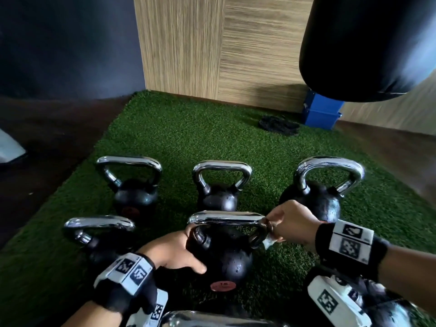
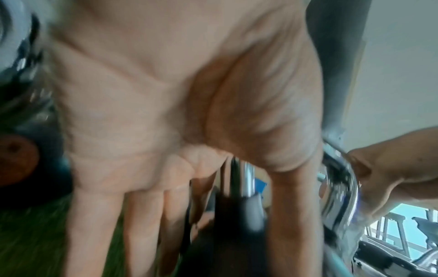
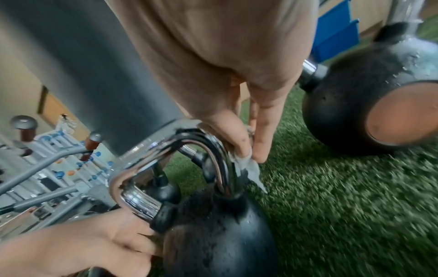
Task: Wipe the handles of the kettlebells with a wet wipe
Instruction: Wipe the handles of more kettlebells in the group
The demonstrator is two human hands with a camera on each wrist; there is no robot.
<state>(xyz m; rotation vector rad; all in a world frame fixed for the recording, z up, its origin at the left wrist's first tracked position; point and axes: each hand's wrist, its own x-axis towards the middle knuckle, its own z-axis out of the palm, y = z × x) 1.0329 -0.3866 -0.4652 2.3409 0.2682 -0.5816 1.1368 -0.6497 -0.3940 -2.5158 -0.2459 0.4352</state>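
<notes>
A black bag (image 1: 368, 43) hangs at the upper right, over a green turf mat (image 1: 184, 138) laid against a wood-panel wall (image 1: 212, 43). A blue bin (image 1: 322, 114) stands at the wall's foot beside the mat's far corner; what it holds cannot be seen. A dark coil (image 1: 279, 125), perhaps a rope, lies on the turf just beside the bin.

Black kettlebells with chrome handles stand upright on the mat in rows: three at the back, the left one (image 1: 133, 185), the middle one (image 1: 220, 187) and the right one (image 1: 323, 190). Nearer stand a left one (image 1: 99, 237) and the centre kettlebell (image 1: 221, 253), with a red disc low on its front.

The left hand (image 1: 174, 251) lies against the centre kettlebell's left side, thumb across the front of the ball, fingers spread and fairly straight in the left wrist view, steadying rather than gripping it. The right hand (image 1: 292, 223) reaches in from the right to the right corner of the handle (image 1: 226, 219), its thumb and fingers pinched together on the wipe (image 3: 249, 166), which is pressed against the chrome where the handle bends down. A loose white end of the wipe hangs below the fingers.
</notes>
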